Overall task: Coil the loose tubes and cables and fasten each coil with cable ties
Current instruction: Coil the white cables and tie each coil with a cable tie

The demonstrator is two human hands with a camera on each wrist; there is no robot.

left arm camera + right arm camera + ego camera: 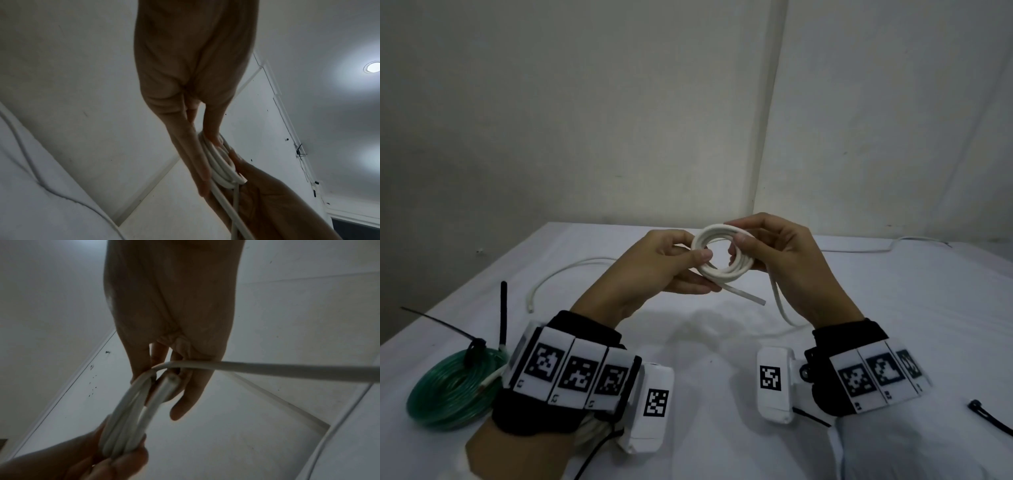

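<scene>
A small coil of white tube (722,253) is held above the white table between both hands. My left hand (671,263) pinches the coil's left side between thumb and fingers (195,155). My right hand (767,246) pinches the right side, fingers curled over the turns (131,412). One short cut end (748,297) sticks out below the coil. The loose remainder of the tube (780,308) hangs down from my right hand to the table and crosses the right wrist view (287,369).
A green tube coil (448,387) fastened with black cable ties lies at the front left. Another white tube (558,274) curves on the table behind my left hand. A loose black cable tie (989,416) lies at the front right. A thin white cable (893,245) runs along the far right edge.
</scene>
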